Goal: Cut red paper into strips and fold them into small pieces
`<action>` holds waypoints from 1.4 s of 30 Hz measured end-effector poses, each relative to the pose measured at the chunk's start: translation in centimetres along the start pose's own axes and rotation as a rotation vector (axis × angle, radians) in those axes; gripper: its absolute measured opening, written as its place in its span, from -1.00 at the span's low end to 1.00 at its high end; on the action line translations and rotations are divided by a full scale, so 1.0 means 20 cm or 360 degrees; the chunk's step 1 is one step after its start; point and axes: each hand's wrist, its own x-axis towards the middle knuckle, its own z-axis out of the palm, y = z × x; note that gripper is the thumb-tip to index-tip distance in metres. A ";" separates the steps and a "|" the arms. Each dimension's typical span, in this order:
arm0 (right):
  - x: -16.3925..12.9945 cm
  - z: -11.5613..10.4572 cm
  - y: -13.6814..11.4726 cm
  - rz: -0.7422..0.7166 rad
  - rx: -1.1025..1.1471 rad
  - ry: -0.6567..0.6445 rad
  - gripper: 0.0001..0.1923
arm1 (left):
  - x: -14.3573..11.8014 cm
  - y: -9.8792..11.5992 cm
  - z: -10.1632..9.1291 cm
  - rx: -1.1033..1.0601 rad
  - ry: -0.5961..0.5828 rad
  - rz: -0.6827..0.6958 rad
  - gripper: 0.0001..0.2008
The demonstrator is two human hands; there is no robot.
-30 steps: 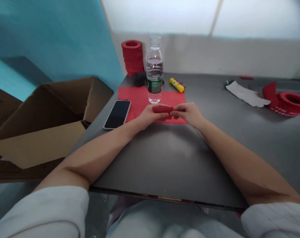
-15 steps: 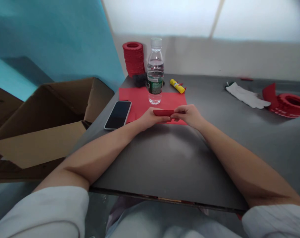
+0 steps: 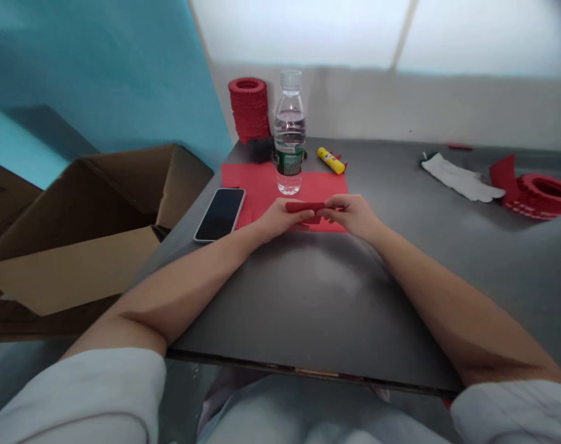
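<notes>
Between my two hands is a small piece of folded red paper (image 3: 304,208), held just above the near edge of a red paper sheet (image 3: 261,179). My left hand (image 3: 280,221) grips its left end, thumb on the near side. At the right end, the fingertips of my right hand (image 3: 349,213) pinch the paper. Beyond the hands a water bottle (image 3: 289,132) with a green label stands upright on the red sheet. A phone (image 3: 221,214) with a dark screen lies left of my left hand.
A yellow glue stick (image 3: 331,161) lies behind the sheet. At the back left stands a tall stack of red rings (image 3: 249,111). A white glove (image 3: 460,177) and a red paper roll (image 3: 544,194) lie at right. An open cardboard box (image 3: 76,265) is left of the grey table (image 3: 317,314).
The folded red paper has tilted slightly, and my left thumb has shifted up a little on its near face. Both hands keep hold of it in nearly the same place.
</notes>
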 end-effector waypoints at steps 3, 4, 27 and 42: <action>0.01 -0.01 0.03 -0.0011 0.0020 0.0057 -0.78 | 0.02 -0.01 -0.03 0.0049 0.0031 0.0029 -0.48; 0.01 -0.01 0.04 -0.0003 0.0046 0.0060 -0.78 | 0.03 -0.02 -0.04 0.0084 0.0054 0.0053 -0.46; 0.04 -0.02 0.08 0.0670 0.0885 0.0254 -0.80 | 0.05 -0.03 -0.09 0.0401 0.0007 0.0468 -0.36; 0.03 -0.05 0.08 0.0538 0.0340 0.0050 -0.81 | 0.07 -0.07 -0.12 0.1238 0.0071 0.0507 -0.75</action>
